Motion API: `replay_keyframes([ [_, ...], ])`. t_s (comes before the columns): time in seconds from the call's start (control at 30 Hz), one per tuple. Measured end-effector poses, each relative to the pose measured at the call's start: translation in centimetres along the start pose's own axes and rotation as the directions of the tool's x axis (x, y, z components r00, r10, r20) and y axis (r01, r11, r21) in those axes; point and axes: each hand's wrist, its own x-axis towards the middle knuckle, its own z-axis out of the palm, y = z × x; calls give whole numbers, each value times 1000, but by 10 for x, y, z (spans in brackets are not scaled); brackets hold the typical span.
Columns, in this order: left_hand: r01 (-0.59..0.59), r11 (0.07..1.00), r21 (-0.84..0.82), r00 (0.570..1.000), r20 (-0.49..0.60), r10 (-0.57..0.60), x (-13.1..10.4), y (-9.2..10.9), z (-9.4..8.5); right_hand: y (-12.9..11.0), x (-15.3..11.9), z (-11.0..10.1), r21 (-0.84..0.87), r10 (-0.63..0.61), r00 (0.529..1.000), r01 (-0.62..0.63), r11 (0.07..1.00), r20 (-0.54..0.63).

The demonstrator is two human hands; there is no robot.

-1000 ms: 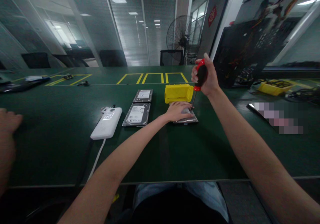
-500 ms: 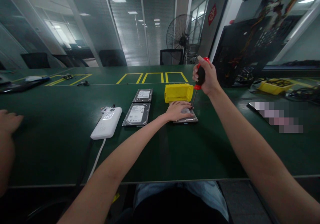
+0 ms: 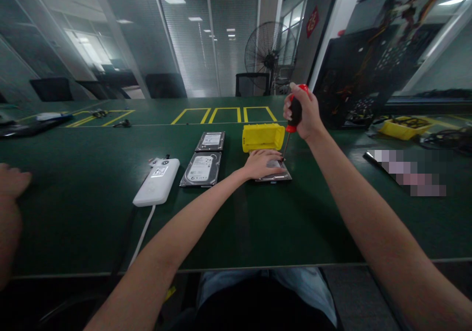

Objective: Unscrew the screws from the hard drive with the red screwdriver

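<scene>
My right hand (image 3: 304, 110) is wrapped around the red-and-black handle of a screwdriver (image 3: 295, 113), held nearly upright. Its thin shaft runs down to the right part of a hard drive (image 3: 275, 177), where fingers hide the exact tip. Across the top of that drive lies my left hand (image 3: 262, 164), fingers stretched out and thumb apart, the fingertips close to the shaft. Directly behind the drive is a yellow plastic bin (image 3: 263, 137). To the left, two more hard drives, a nearer one (image 3: 201, 168) and a farther one (image 3: 213, 140), lie label up.
A white power bank (image 3: 158, 183) with a white cable lies left on the green table (image 3: 236, 227). Another person's hand (image 3: 14, 179) rests at the far left. At right are a blurred-out packet (image 3: 409, 173), another yellow bin (image 3: 403, 128) and a black computer case (image 3: 342, 80).
Almost nothing differs: both hands, the screwdriver and the drive keep their places. The other person's hand at the far left has shifted very slightly.
</scene>
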Motion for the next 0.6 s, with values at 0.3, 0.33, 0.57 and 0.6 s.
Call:
replay_keyframes([
  [0.3,-11,1000,2,1000,-29,11,1,-5,5,-1,-1,2,7,2,1000,-3,1000,20],
  [0.33,-13,1000,2,999,-30,13,1,-6,6,-1,-2,2,11,2,1000,-2,1000,23],
  [0.57,-22,1000,3,1000,-1,22,0,-6,5,-1,-3,2,2,-8,1000,8,1000,22],
  [0.6,-24,1000,0,1000,-5,24,0,-6,5,-2,-3,2,-1,-13,1000,13,1000,20],
])
